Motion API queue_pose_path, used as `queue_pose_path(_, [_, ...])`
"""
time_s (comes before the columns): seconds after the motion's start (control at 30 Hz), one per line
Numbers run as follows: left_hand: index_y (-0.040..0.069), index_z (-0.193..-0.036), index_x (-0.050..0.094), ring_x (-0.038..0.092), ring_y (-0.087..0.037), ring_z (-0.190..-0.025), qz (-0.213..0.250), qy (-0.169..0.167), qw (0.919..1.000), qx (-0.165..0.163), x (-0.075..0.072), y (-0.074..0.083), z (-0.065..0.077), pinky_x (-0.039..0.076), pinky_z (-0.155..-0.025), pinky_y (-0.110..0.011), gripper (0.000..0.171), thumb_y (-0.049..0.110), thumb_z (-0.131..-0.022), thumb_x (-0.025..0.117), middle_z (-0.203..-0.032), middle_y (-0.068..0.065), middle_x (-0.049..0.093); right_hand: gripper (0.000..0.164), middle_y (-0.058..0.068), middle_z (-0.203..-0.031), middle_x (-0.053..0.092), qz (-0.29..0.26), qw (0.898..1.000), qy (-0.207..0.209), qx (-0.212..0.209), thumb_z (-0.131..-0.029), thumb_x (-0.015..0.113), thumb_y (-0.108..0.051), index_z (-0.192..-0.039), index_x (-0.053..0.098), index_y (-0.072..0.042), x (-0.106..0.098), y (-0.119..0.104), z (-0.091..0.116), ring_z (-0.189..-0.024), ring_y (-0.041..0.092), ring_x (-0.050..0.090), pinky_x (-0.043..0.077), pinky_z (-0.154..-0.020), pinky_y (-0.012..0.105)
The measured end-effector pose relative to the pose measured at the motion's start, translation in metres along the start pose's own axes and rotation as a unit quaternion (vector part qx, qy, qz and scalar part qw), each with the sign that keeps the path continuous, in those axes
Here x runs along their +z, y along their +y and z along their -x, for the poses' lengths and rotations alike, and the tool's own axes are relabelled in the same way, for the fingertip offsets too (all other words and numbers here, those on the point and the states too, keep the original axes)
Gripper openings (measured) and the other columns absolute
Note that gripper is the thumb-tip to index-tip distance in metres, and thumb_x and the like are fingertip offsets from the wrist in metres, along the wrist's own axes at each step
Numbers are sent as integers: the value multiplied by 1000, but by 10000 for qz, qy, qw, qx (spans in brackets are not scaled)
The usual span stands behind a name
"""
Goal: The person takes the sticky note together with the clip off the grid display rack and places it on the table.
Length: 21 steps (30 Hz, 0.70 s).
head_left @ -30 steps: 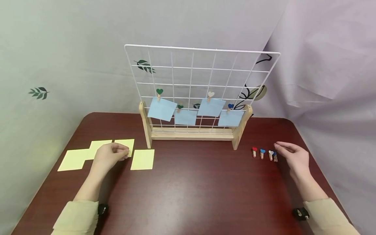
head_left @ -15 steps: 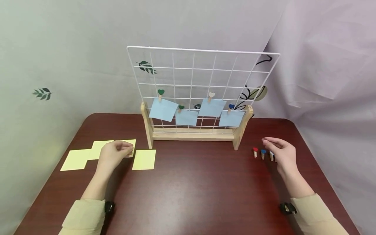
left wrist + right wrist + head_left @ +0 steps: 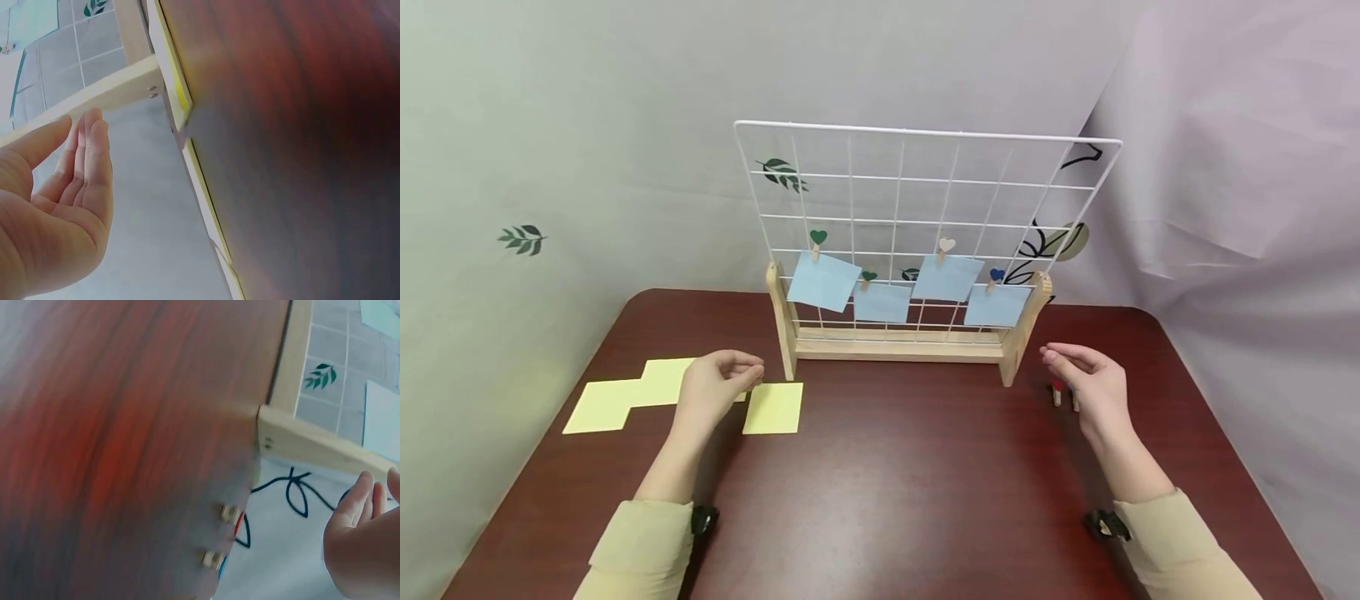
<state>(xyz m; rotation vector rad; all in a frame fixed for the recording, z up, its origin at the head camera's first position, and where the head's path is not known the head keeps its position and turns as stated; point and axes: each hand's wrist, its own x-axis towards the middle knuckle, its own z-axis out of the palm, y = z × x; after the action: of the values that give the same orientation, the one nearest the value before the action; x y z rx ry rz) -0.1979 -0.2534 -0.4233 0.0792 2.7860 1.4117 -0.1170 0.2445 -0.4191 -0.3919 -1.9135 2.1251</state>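
Observation:
My left hand (image 3: pixel 717 387) hovers above the table at the left, thumb and fingers apart with nothing between them. It covers most of one yellow sticky note; another sticky note (image 3: pixel 772 408) lies just right of its fingertips. On the opposite side, my right hand (image 3: pixel 1093 387) hangs in the air near the rack's right foot, also holding nothing. Below its fingers lie a red-heart mini clothespin (image 3: pixel 1057 393) and a second clothespin (image 3: pixel 214 559); the hand hides the others. Both hands are in front of the white wire grid rack (image 3: pixel 898 346) with its wooden base.
Several blue notes, such as the left one (image 3: pixel 823 282), hang on the grid from heart clothespins (image 3: pixel 817 239). Two more yellow notes (image 3: pixel 598 407) lie at the table's left. Pale cloth (image 3: pixel 625 167) hangs behind the dark red table (image 3: pixel 880 483).
My right hand has moved left from beside the clothespins to above them, hiding some. My left hand has shifted right across the yellow notes. The rack and notes appear slightly farther right in view.

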Motion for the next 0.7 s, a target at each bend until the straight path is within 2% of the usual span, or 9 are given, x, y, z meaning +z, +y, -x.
queue_pose_path(0.17, [-6, -113, 77, 69, 10, -70, 184, -13, 9998, 64, 7, 5, -3, 57, -66, -11, 20, 8, -99, 72, -98, -21, 82, 22, -9, -87, 83, -220, 9997, 8, 57, -98, 72, 3, -95, 84, -16, 12, 2, 2, -82, 3, 79, 63, -78, 16])
queue_pose_path(0.3, [-6, -113, 77, 70, 8, -71, 228, 54, 9997, 53, 10, 8, -3, 55, -68, -9, 20, 8, -99, 72, -98, -21, 81, 28, -8, -85, 83, -403, 9991, -41, 91, -98, 71, 5, -91, 84, -18, 21, 5, 1, -81, 3, 79, 64, -79, 17])
queue_pose_path(0.47, [-5, -111, 78, 72, 4, -71, 320, 128, 9993, 109, 17, 11, -4, 55, -66, -10, 19, 9, -99, 74, -95, -21, 81, 37, -11, -83, 82, -385, 9992, -61, 125, -98, 68, 9, -86, 83, -23, 32, 7, 0, -81, 1, 78, 64, -80, 18])
queue_pose_path(0.6, [-7, -110, 77, 73, 1, -71, 592, 127, 9980, 154, 24, 14, -6, 56, -66, -11, 18, 7, -98, 75, -96, -23, 81, 35, -11, -83, 82, -334, 9993, -116, 107, -98, 69, 7, -87, 83, -23, 41, 8, 0, -83, 0, 78, 64, -82, 18])
queue_pose_path(0.7, [-7, -110, 77, 72, 4, -71, 695, 106, 9974, 159, 28, 17, -7, 55, -66, -11, 19, 7, -98, 76, -96, -22, 81, 32, -13, -84, 82, -273, 9994, -173, 118, -99, 70, 5, -88, 83, -22, 48, 8, -1, -84, -1, 78, 62, -82, 16])
